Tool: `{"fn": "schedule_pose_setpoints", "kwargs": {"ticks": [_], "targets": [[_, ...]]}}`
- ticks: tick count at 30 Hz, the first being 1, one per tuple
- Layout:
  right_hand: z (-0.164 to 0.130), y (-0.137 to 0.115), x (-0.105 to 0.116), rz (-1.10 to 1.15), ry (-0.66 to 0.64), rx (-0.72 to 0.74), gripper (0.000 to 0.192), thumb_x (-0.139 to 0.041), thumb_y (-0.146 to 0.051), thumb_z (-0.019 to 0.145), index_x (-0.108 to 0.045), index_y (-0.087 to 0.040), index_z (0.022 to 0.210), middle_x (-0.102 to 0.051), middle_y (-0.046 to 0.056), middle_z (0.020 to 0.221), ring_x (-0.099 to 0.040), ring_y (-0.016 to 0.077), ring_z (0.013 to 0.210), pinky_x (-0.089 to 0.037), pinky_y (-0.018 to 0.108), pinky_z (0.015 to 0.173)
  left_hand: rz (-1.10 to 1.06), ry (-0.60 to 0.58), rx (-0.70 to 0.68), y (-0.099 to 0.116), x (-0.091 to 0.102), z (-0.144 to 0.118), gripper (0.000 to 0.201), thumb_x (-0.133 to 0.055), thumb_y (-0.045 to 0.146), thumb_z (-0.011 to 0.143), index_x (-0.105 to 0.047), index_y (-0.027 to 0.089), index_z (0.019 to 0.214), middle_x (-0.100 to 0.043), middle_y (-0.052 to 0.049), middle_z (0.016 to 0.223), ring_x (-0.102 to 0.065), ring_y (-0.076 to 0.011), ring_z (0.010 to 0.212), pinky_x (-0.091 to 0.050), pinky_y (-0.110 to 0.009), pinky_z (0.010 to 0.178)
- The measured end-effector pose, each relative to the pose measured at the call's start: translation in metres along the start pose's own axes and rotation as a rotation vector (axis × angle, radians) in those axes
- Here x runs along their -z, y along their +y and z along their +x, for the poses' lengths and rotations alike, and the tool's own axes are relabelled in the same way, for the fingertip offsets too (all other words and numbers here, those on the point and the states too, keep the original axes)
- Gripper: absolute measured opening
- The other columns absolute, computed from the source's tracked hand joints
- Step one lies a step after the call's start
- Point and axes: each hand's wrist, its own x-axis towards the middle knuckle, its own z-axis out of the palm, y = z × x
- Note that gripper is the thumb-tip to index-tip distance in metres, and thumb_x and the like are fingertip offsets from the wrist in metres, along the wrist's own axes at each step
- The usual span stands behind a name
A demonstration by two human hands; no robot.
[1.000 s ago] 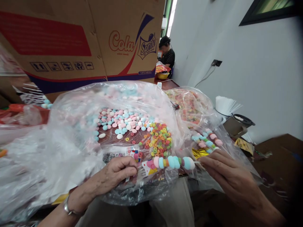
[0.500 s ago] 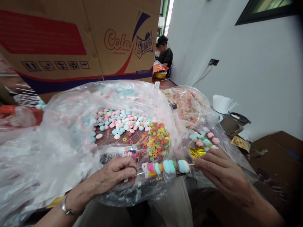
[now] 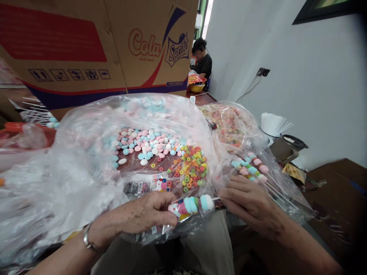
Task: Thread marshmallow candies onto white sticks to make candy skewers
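A skewer of blue, white and green candy (image 3: 194,204) lies level over my lap, its left part inside a clear printed wrapper (image 3: 175,209). My left hand (image 3: 151,212) pinches the wrapper between thumb and fingers at its left end. On the other side, my right hand (image 3: 248,200) closes on the thin white stick (image 3: 216,198) that comes out of the candy. Flat printed wrappers (image 3: 145,185) lie just beyond my left hand. Past my right hand rest several candy skewers (image 3: 252,168) with white sticks.
Loose pastel candies (image 3: 149,143) and ring gummies (image 3: 192,166) lie in a large clear plastic bag (image 3: 86,114). A cardboard box (image 3: 120,46) stands behind. At the right are a bag of gummies (image 3: 231,120), white sticks (image 3: 275,123) and a grey jug (image 3: 289,149). A person (image 3: 203,61) sits farther back.
The candy skewer has moved left, deeper into the wrapper, and my right hand has shifted left with the stick. My left hand has come right, closer to the candy.
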Motion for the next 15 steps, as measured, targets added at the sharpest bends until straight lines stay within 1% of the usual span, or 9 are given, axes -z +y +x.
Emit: {"fn": "schedule_pose_setpoints", "kwargs": {"ticks": [5,9,12,15], "targets": [[0.001,-0.001,-0.005,-0.005,-0.027,-0.072,0.031,-0.044,-0.009,0.095,-0.053,-0.020,0.067,-0.055,-0.001,0.063,-0.047,0.0139,0.061,-0.033,0.027,0.062,0.095,0.097,-0.030,-0.010,-0.001,-0.001,0.021,-0.065,0.041,0.089,-0.062,0.020,0.094,-0.048,0.004,0.073,-0.042,-0.0146,0.068,-0.029,-0.024,0.059],[0.002,-0.007,-0.013,0.084,-0.076,-0.164,0.029,-0.046,-0.011,0.094,-0.056,-0.019,0.067,-0.057,0.000,0.064,-0.049,0.0138,0.062,-0.034,0.027,0.063,0.203,0.143,-0.082,-0.011,-0.004,-0.001,0.023,-0.066,0.042,0.089,-0.062,0.020,0.094,-0.050,0.004,0.078,-0.043,-0.0147,0.071,-0.029,-0.024,0.060],[0.006,-0.008,-0.015,0.122,-0.097,-0.171,0.025,-0.049,-0.012,0.094,-0.061,-0.019,0.073,-0.061,0.001,0.069,-0.052,0.0144,0.065,-0.036,0.026,0.064,0.152,0.105,-0.045,-0.008,-0.005,0.000,0.024,-0.068,0.042,0.087,-0.063,0.020,0.093,-0.054,0.003,0.078,-0.045,-0.0147,0.070,-0.030,-0.024,0.058],[0.009,-0.003,-0.014,0.119,-0.050,-0.136,0.025,-0.048,-0.012,0.096,-0.064,-0.019,0.077,-0.061,0.001,0.070,-0.052,0.0148,0.068,-0.036,0.027,0.066,-0.013,0.037,0.020,-0.007,-0.005,0.001,0.028,-0.069,0.044,0.084,-0.060,0.019,0.093,-0.058,0.003,0.072,-0.047,-0.0139,0.063,-0.033,-0.023,0.054]]}}
